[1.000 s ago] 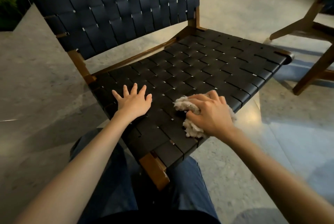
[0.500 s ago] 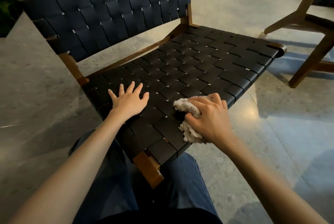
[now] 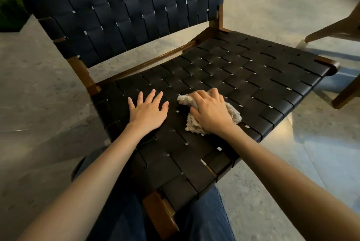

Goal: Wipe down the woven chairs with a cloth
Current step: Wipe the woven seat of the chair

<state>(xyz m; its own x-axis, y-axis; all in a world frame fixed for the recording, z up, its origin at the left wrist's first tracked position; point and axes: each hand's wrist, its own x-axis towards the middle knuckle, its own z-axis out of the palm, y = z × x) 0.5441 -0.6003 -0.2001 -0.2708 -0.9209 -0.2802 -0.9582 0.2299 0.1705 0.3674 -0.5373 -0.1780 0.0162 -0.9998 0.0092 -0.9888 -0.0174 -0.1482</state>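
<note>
A woven chair of wide black straps interlaced over a brown wooden frame fills the view, its basket-weave seat showing small pale gaps where the straps cross and its backrest rising in the same weave. On the near left part of the seat lies a crumpled, fuzzy beige cloth, bunched under the person's right hand, whose curled fingers grip it against the straps. Just beside it the left hand rests flat on the seat, fingers straight and spread. Blue trousers show beneath the chair's front corner. The chair stands on a polished grey stone floor; the wooden legs of a second chair appear at right.
</note>
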